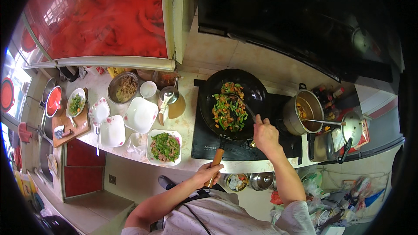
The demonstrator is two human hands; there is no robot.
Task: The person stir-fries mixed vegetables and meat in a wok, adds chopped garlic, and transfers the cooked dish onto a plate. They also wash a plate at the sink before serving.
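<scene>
A black wok (pixel 258 86) sits on the black glass stove, its wooden handle (pixel 217 158) pointing towards me. My left hand (pixel 209 173) is closed around that handle. In my right hand (pixel 266 133) is a metal cooking utensil (pixel 249 109), whose far end reaches into the stir-fry. The stir-fry (pixel 230 107) of green peppers and browned pieces lies in the middle of the wok. My right fist covers the utensil's grip, so its full shape does not show. Left of the stove, a square white dish (pixel 165 147) holds green peppers with meat.
A pressure cooker pot (pixel 289 116) with a ladle in it stands right of the wok, near sauce bottles (pixel 336 93). White dishes (pixel 141 115), a steel bowl (pixel 111 88) and a cutting board (pixel 70 130) with a knife are at left. The range hood (pixel 294 32) hangs above.
</scene>
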